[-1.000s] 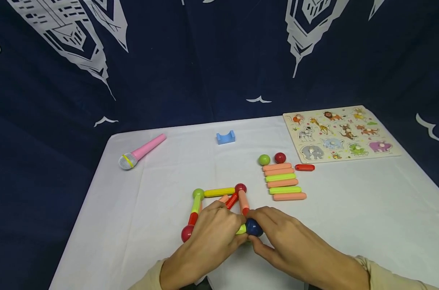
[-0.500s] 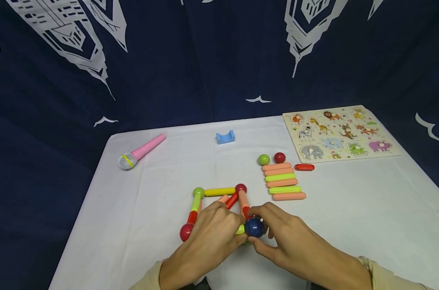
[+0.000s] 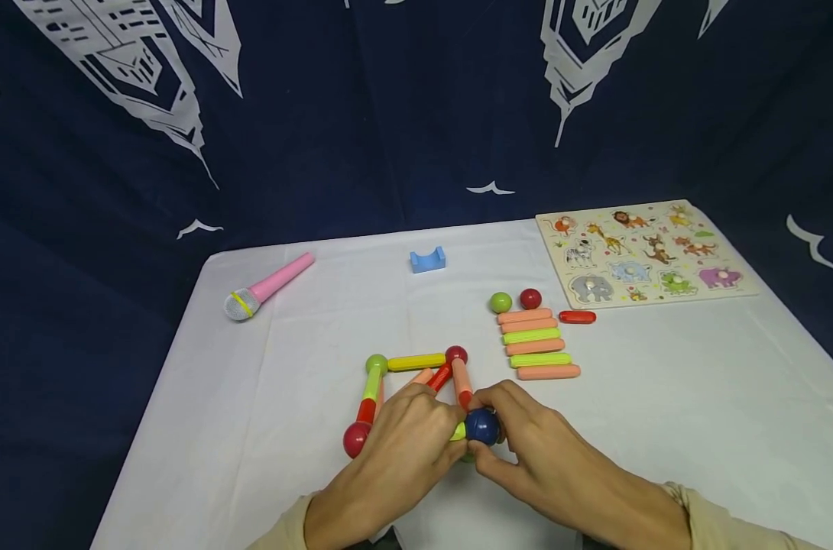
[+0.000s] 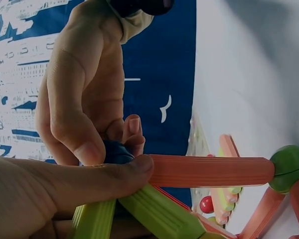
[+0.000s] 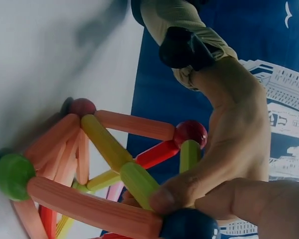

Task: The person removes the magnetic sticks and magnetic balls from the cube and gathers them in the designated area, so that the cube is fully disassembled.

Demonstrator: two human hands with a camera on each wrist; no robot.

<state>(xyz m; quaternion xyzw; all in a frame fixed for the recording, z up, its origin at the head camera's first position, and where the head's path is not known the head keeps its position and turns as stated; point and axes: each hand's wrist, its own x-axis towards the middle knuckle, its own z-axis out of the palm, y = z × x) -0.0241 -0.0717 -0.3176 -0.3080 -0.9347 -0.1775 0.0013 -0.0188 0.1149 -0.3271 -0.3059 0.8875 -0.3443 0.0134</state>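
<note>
My right hand [image 3: 526,443] is closed around the blue ball [image 3: 482,426], thumb on the near side and fingers curling over the far side. My left hand [image 3: 410,439], just beside it, is clamped on a yellow-green stick [image 5: 139,184] right where that stick meets the ball; my left thumb also lies across the end of an orange stick [image 4: 214,171] there. That orange stick runs from the ball to a green ball [image 4: 289,169] below my hands (the head view shows only a sliver of it).

The rest of the stick frame [image 3: 416,363] spreads around my left hand: a red ball [image 3: 357,439] just left of my wrist, a lime ball [image 3: 377,365] ahead and to the left, and a dark red ball [image 3: 456,355] straight ahead of my fingers.

Ahead of my right hand lies a row of loose sticks [image 3: 536,347] in orange and yellow-green, two loose balls [image 3: 500,302] at its far end and a short red stick [image 3: 578,317] beside them. Farther out on that side is an animal puzzle board [image 3: 650,260]. Well ahead of my left hand sit a blue block [image 3: 427,262] and, farther left, a pink microphone [image 3: 279,281].
</note>
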